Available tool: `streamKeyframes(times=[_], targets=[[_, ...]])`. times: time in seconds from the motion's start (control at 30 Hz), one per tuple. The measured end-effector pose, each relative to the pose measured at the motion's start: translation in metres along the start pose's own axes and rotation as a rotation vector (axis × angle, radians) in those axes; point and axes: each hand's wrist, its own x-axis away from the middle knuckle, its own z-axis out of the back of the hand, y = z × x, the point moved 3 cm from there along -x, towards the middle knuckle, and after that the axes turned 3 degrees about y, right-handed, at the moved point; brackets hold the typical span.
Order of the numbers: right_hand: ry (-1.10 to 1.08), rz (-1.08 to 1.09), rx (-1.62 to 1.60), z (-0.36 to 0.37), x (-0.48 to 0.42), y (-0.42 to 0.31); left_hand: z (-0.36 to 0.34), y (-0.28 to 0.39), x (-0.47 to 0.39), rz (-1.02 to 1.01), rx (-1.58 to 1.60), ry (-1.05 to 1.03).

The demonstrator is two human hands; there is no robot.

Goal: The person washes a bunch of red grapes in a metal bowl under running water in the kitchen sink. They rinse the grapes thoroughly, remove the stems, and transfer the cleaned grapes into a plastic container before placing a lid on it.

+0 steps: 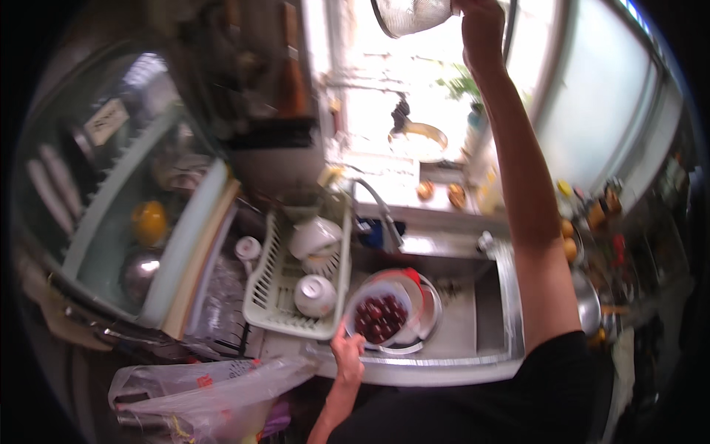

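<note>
My left hand [349, 351] grips the near rim of a pale bowl [403, 302] that holds dark red cherries [380, 318]. This bowl overlaps other bowls, one with a red rim, at the left side of the metal sink [488, 361]. High up near the window, my right hand [483, 12] holds a fine-mesh strainer [417, 16], partly cut off by the picture's top edge. A curved faucet [381, 208] stands behind the bowls. Small dark bits lie on the sink floor.
Left of the sink stands a pale dish rack [299, 328] with white bowls [315, 296]. A plastic bag [222, 388] hangs at the counter's front. Two round brownish items [456, 195] sit on the windowsill. A glass-fronted cabinet [119, 194] is at far left; a metal bowl [588, 302] is at right.
</note>
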Motion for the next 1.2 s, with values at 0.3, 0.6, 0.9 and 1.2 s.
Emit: streamKeyframes(times=[0.3, 0.6, 0.9, 1.2], targets=[[0.225, -1.203, -0.556, 0.287, 0.349, 0.043, 0.008, -0.003, 0.001, 0.031, -0.156, 0.072], [0.53, -1.726, -0.6, 0.411, 0.58, -0.082, -0.008, -0.015, 0.02, 0.044, -0.248, 0.084], [0.279, -1.898, -0.574, 0.395, 0.606, -0.054, -0.038, -0.055, 0.044, 0.09, -0.275, -0.014], [-0.355, -1.86, -0.284, 0.351, 0.556, -0.057, -0.048, -0.099, 0.063, 0.094, -0.492, -0.022]])
